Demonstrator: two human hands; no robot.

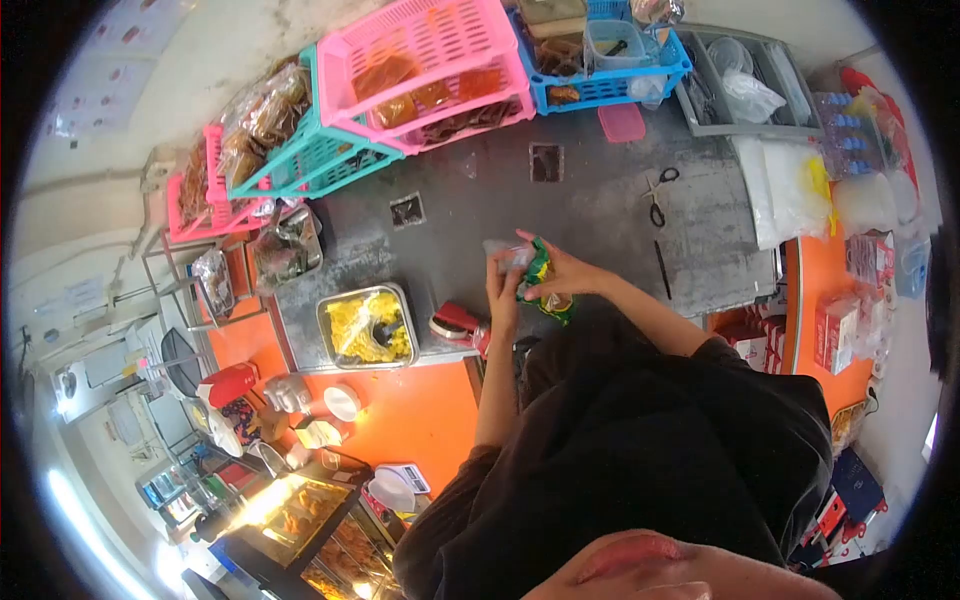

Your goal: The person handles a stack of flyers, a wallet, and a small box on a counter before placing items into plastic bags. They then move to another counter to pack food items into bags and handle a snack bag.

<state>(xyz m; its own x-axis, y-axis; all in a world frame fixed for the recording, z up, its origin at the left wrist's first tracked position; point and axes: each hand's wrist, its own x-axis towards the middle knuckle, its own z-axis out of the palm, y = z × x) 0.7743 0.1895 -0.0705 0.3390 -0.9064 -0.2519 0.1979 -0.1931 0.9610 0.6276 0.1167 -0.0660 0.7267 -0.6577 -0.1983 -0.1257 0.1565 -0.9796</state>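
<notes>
My left hand (503, 283) is closed on a small clear plastic bag (497, 246) near the front of the dark metal table (450, 240). Close beside it, my right hand (562, 273) is wrapped round a crinkled green and yellow packet (537, 268), whose lower end shows beneath the palm. The two hands almost meet, and the fingers partly hide both things. Left of my left wrist lies a red and white object (456, 320) whose kind I cannot make out. Further left, a metal tray (322, 325) holds yellow food and a dark-handled utensil.
Scissors (657, 200) and a thin black stick (662, 270) lie to the right. Two small dark packets (546, 162) (408, 210) are flat on the table. Pink (420, 50), teal (310, 165) and blue baskets (610, 88) line the back. White plastic bags (780, 190) hang over the right side.
</notes>
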